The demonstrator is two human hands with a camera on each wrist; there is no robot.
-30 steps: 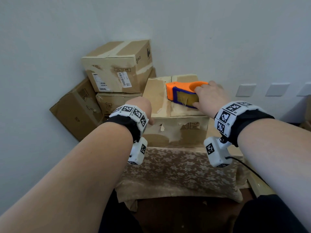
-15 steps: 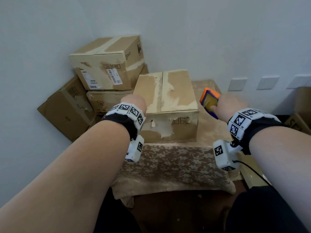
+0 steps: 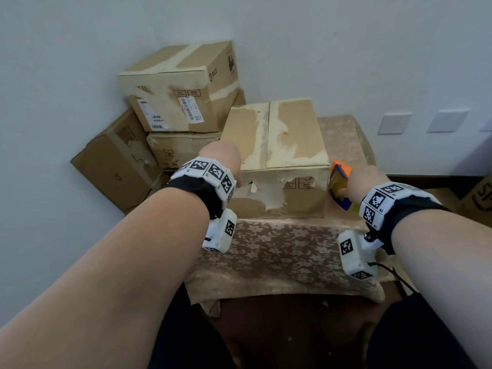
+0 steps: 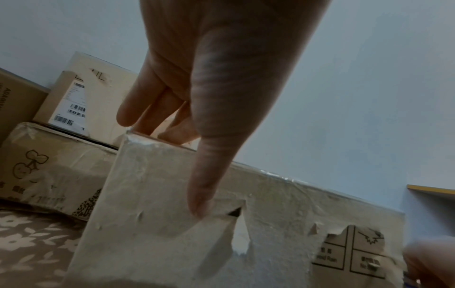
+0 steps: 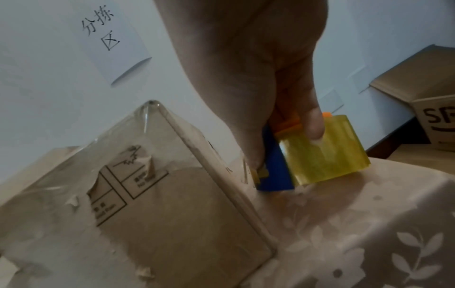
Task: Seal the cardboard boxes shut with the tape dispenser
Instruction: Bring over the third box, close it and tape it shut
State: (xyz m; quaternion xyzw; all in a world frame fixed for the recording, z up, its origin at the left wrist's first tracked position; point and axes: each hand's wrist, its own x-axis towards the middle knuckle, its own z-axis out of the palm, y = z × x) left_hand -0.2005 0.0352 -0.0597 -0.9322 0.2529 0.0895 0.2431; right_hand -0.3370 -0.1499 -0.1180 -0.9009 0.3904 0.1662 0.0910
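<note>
box [image 3: 277, 155] on the flowered cloth [image 3: 274, 251] | left hand [image 4: 209, 87] steadies box's near-left top corner, fingers straight, thumb on front | right hand [image 5: 258, 78] curled round tape dispenser [image 5: 312, 155], low beside box's right face | judgement: press tape end flat, keep box braced

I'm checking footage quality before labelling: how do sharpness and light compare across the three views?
Head view: evenly lit, sharp on the cardboard box, edges bowed by the wide lens. Left wrist view: dim, left hand soft. Right wrist view: brighter, tape dispenser slightly blurred, glare on the box's taped edge.
</note>
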